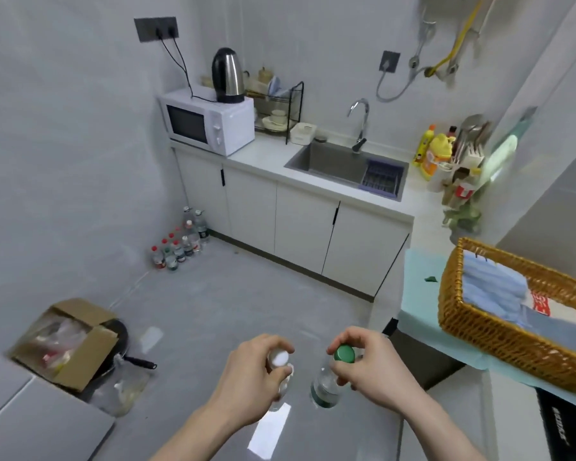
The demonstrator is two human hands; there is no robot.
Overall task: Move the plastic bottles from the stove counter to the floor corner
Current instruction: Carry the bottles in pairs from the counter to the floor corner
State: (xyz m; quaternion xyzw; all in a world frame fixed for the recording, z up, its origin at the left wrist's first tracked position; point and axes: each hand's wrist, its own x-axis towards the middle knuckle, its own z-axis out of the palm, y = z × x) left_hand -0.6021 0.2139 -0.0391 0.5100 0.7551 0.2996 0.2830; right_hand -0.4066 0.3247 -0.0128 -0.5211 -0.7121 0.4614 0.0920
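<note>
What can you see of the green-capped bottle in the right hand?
The green-capped bottle is clear plastic with a round green screw cap and a dark green label band low on its body. It hangs roughly upright above the grey floor, seen from above. The right hand pinches it at the neck, fingers curled around the cap. Nothing else touches it.

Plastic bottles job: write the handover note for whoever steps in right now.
Left hand: grips the white-capped bottle near its neck.
Right hand: grips the green-capped bottle near its cap.
Both bottles are carried upright above the floor, partway across the kitchen.
Done: a cluster of bottles already stands in the floor corner, beside the cabinet under the microwave.
Left: carry these two to that corner and stand them with the rest. The stove counter is not clearly in view, so check it for more bottles.
</note>
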